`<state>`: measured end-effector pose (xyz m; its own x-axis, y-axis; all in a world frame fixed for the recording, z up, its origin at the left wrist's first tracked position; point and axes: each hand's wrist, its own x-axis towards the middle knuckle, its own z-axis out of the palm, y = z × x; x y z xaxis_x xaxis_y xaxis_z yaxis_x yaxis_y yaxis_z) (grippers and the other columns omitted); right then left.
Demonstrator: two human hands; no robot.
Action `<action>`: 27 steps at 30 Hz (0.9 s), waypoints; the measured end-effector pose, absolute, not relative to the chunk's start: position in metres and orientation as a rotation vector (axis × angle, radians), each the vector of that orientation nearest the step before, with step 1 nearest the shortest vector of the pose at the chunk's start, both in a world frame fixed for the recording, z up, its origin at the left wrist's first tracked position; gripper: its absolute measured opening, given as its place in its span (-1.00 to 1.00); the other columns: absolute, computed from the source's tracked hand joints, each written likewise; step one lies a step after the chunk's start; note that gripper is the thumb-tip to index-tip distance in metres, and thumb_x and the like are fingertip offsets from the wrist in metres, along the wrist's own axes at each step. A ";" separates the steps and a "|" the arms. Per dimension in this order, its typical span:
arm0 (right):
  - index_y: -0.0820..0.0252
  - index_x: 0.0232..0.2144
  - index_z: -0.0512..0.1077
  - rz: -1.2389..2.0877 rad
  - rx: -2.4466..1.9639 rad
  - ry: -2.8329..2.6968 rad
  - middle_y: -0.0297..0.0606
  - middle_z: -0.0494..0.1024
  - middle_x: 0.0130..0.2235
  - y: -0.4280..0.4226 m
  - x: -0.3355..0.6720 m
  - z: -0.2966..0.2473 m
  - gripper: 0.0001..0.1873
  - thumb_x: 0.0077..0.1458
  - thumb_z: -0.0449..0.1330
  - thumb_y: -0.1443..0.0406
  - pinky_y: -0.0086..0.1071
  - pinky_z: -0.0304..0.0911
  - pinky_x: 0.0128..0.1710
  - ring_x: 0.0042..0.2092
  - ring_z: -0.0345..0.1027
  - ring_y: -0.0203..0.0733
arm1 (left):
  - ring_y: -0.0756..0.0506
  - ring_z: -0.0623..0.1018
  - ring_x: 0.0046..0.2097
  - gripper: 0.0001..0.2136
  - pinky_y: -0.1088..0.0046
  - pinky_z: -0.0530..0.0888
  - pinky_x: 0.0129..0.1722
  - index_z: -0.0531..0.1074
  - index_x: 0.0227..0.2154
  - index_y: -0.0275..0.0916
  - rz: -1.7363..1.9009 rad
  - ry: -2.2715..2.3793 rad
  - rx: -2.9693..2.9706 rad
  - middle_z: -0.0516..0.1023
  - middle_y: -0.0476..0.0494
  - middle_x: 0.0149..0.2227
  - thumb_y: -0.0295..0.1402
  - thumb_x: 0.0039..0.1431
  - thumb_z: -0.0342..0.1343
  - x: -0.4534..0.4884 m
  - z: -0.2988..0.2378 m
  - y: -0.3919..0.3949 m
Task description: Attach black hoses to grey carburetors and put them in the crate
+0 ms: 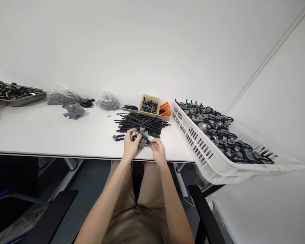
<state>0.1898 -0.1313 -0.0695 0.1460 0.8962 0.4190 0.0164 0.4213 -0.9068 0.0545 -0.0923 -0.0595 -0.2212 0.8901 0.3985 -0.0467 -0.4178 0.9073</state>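
Note:
My left hand (131,145) is closed around a small grey metal part (139,136) just above the white table's front edge (66,154). My right hand (157,149) pinches a short black tube (147,141) that meets that part. Just behind both hands lies a pile of black tubes (139,122). A black-handled tool (118,137) rests on the table to the left of my left hand.
A white slotted crate (205,152) full of grey parts with tubes stands at the right. A beige box (149,105), an orange basket (165,109), plastic bags (108,101), another grey part (73,110) and a metal tray (15,94) line the back. Chair arms (205,213) show below.

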 end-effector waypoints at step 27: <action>0.11 -0.44 0.31 0.839 -0.959 -1.236 -0.29 0.43 -0.29 -0.127 0.185 -0.072 -0.94 -0.04 0.15 0.30 -0.25 0.40 -0.14 -0.27 0.41 -0.21 | 0.06 0.33 -0.48 -0.73 0.57 0.30 -0.48 0.39 -0.18 -0.17 1.687 1.072 1.278 0.40 0.02 -0.37 -0.21 0.08 0.18 0.055 -0.058 -0.093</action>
<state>0.1855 -0.1267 -0.0719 0.1478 0.9154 0.3745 -0.0104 0.3800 -0.9249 0.0549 -0.0927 -0.0577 -0.2196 0.9130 0.3437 -0.0766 -0.3673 0.9269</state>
